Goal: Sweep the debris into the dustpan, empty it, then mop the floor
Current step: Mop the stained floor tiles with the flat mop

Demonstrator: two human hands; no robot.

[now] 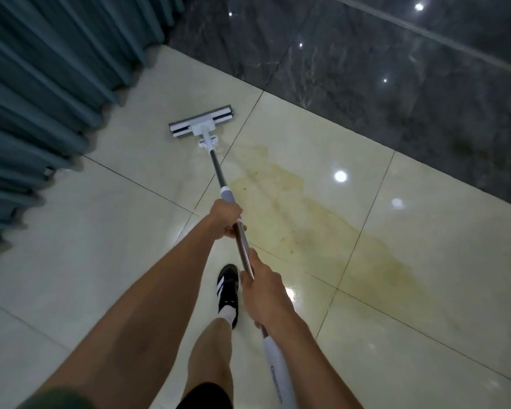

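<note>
A flat mop with a white and grey head lies on the cream tiled floor ahead of me. Its metal pole runs back toward me. My left hand grips the pole lower down, just behind the grey collar. My right hand grips the pole nearer its white upper end. A wide yellowish wet stain spreads over the tiles to the right of the mop. No dustpan or broom is in view.
Teal pleated curtains hang along the left, reaching the floor. Dark marble flooring begins beyond the cream tiles at the top right. My foot in a black shoe stands under the pole.
</note>
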